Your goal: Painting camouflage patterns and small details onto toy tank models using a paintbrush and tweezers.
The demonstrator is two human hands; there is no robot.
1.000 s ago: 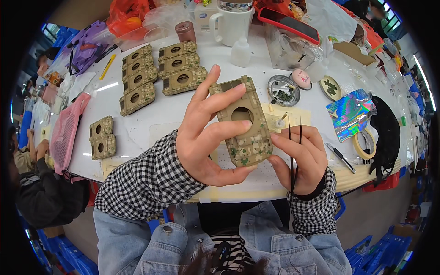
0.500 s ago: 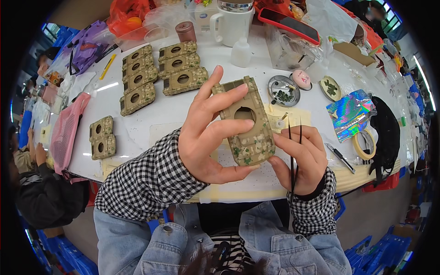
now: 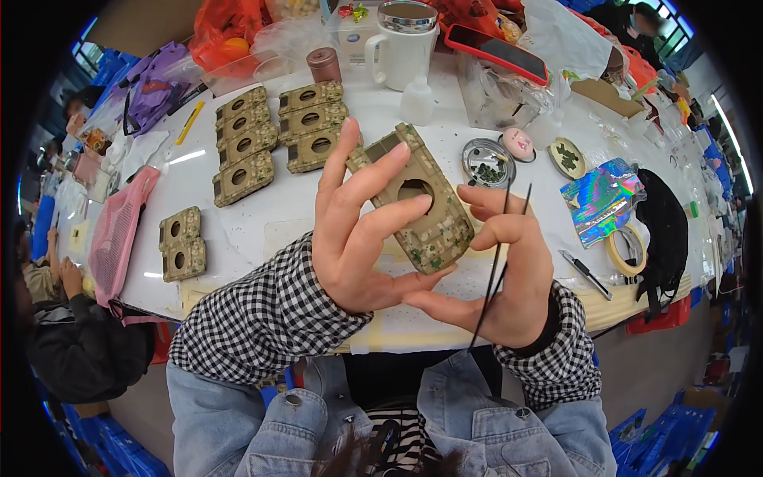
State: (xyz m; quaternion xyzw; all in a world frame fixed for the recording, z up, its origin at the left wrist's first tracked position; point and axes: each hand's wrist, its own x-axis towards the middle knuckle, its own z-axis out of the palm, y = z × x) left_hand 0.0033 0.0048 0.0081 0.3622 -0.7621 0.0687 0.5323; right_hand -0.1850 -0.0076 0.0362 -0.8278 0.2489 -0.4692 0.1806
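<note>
We list: camouflage tank hull [image 3: 433,221], near centre, gripped in our left hand [image 3: 350,230]; black tweezers [image 3: 483,310], held in our right hand [image 3: 518,286]; toward two o'clock, round dish [image 3: 467,159] containing dark-green pieces [image 3: 486,173], and cream dish [image 3: 571,173] holding green bits [image 3: 567,157].
</note>
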